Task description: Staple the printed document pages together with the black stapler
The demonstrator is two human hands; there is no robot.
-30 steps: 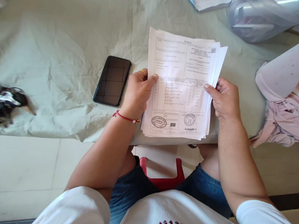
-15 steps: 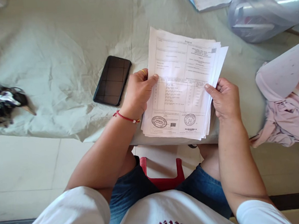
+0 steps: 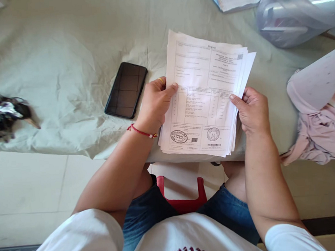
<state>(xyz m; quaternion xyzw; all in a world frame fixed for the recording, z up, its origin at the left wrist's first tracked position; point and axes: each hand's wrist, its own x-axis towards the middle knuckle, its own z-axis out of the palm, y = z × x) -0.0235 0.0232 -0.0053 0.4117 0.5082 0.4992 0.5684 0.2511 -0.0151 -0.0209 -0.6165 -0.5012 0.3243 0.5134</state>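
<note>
Paper stack (image 3: 206, 98) lengthwise away from body, tilted right; both hands gripping side edges.

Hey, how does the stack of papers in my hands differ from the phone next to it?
The stack of papers is white, printed and stamped; the phone is black, its screen dark. The left hand and right hand grip the stack's sides; the phone lies untouched. The stack shows larger than the phone. Both sit over the pale cloth.
</note>
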